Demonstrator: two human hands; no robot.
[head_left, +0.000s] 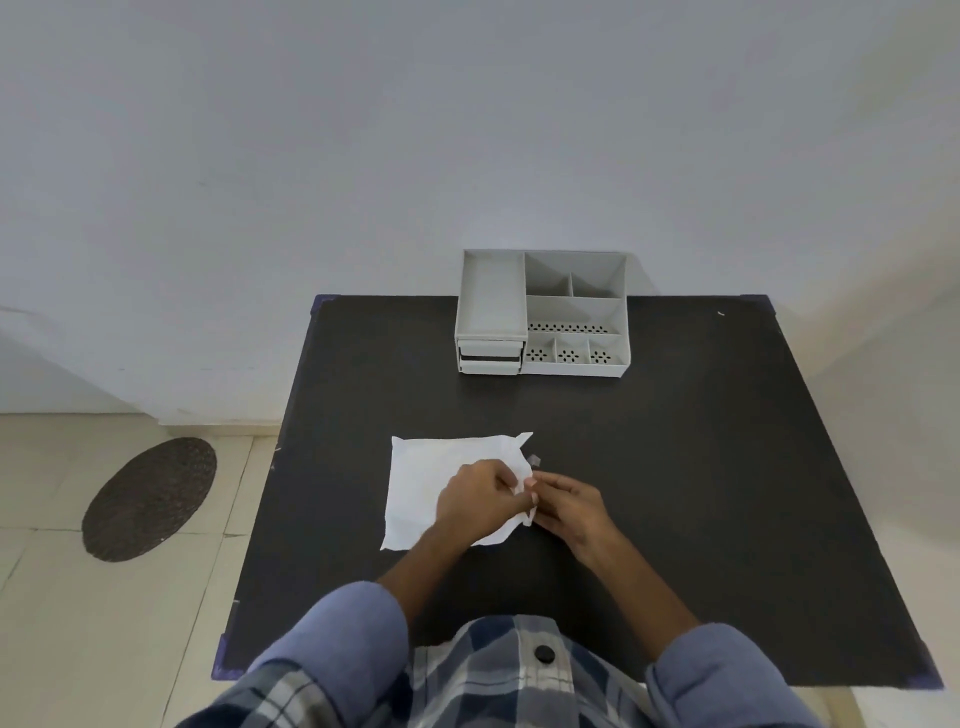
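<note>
dark table (701, 467) stands against a pale wall (363, 130), with beige floor tiles and a brown oval mat (150, 499) off to its left. white cloth (421, 478) lies flat on the table's near middle, a little left of centre, its far right corner sticking up in a point. left hand (475, 501) rests over the cloth's right part, fingers curled and pinching the crumpled right edge. right hand (574, 512) meets it from the other side, fingers bent, gripping the same edge, so the two hands touch. small grey bit (535, 459) sits just beyond the fingertips, too small to tell what it is. grey organiser (492, 296) stands at the far edge, well apart from the hands
</note>
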